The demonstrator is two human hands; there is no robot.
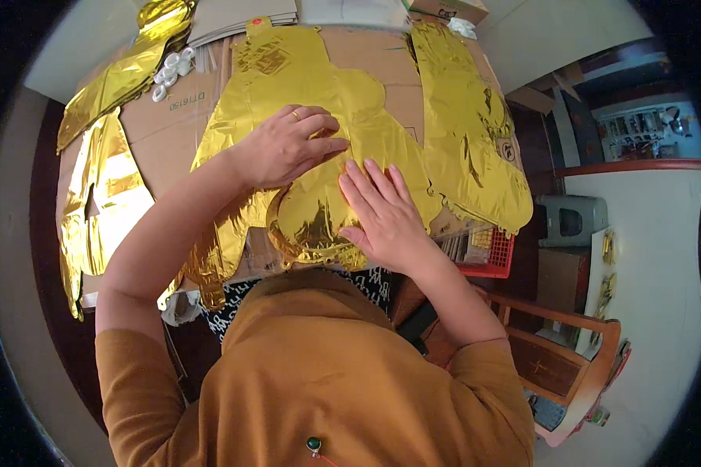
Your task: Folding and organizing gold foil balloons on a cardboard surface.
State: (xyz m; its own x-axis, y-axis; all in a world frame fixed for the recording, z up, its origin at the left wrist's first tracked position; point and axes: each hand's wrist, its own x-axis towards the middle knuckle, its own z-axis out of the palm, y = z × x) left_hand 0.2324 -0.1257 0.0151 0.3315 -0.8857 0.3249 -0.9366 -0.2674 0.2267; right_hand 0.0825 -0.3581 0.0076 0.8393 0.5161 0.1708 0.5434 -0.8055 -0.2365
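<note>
A flat, uninflated gold foil balloon (pixel 343 93) is spread out in front of me, its rounded near end by the table's front edge. My left hand (pixel 292 144) rests on its middle, fingers bent and somewhat apart, with a ring on one finger. My right hand (pixel 385 214) lies flat on the foil just right of it, fingers stretched out. I see nothing held in either hand. More gold foil lies on the right (pixel 471 132), at the far left (pixel 105 97) and at the near left (pixel 109 198).
Brown cardboard (pixel 164 128) covers the table. Small white rolls (pixel 171 70) sit at the far left, near stacked flat grey boards (pixel 241 19). Below the right edge is a red basket (pixel 494 261). A wooden chair (pixel 557 350) and a grey plastic stool (pixel 572 220) stand to the right.
</note>
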